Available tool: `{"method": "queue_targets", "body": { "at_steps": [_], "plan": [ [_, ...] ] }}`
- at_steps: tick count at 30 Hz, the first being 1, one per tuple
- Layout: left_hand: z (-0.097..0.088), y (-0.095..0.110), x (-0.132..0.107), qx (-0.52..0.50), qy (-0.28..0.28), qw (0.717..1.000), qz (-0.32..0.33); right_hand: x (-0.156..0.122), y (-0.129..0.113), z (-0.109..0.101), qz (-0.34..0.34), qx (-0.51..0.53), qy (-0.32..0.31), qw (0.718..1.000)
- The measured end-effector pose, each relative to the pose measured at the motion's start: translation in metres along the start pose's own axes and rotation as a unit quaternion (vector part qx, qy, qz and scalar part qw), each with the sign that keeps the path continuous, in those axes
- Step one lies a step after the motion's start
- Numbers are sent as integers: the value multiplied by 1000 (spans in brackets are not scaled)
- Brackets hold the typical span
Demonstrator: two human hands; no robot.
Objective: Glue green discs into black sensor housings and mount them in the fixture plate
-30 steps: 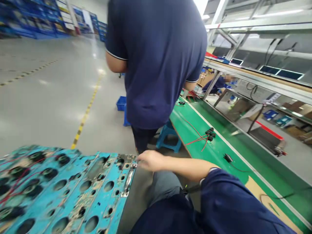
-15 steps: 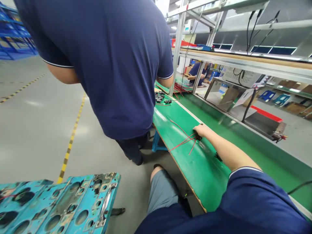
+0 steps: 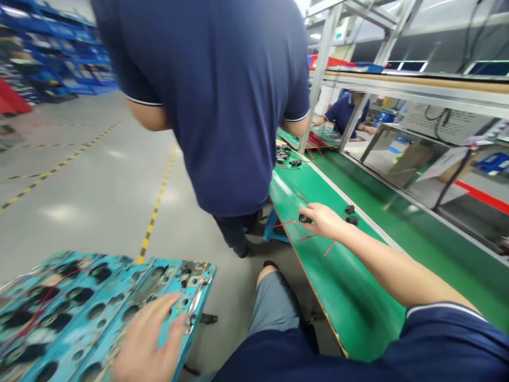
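Showing between the fingertips of the right hand (image 3: 324, 220), just right of the frame's centre, a small black part (image 3: 305, 218) is grasped above the green bench (image 3: 338, 292). A red wire (image 3: 288, 222) is seen running leftward from beside it. Two more black pieces (image 3: 351, 220) are laid on the bench near the right wrist. At the lower left, the left hand (image 3: 145, 339) is blurred, spread and unloaded over the holed teal plate (image 3: 87, 331); whether the plate is touched cannot be told. Red wires and dark round pieces are spread across the plate's far left. The upper centre is filled by a co-worker's dark blue back (image 3: 226, 116), and another co-worker (image 3: 344, 114) is seen at the upper right.
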State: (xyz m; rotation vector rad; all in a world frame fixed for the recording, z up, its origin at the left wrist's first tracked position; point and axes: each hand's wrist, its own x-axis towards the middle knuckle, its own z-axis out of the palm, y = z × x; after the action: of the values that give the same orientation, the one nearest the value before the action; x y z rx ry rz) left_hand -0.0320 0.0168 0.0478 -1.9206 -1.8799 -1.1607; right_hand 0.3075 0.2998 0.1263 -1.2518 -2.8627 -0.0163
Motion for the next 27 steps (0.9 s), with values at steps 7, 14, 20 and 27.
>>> {"method": "queue_targets", "body": {
  "at_steps": [7,14,20,27],
  "plan": [
    [2,31,29,57,28,989,135,19,-157,3,-231,148,48,961],
    [-38,-34,-57,29,42,993,-102,67,-300,55,-320,393,103,856],
    [-99,-92,-146,68,13,938,-340,103,-465,115,-273,429,4,861],
    [-185,-188,-220,251,21,853,-457,110,-612,166,-321,373,-103,864]
  ]
}}
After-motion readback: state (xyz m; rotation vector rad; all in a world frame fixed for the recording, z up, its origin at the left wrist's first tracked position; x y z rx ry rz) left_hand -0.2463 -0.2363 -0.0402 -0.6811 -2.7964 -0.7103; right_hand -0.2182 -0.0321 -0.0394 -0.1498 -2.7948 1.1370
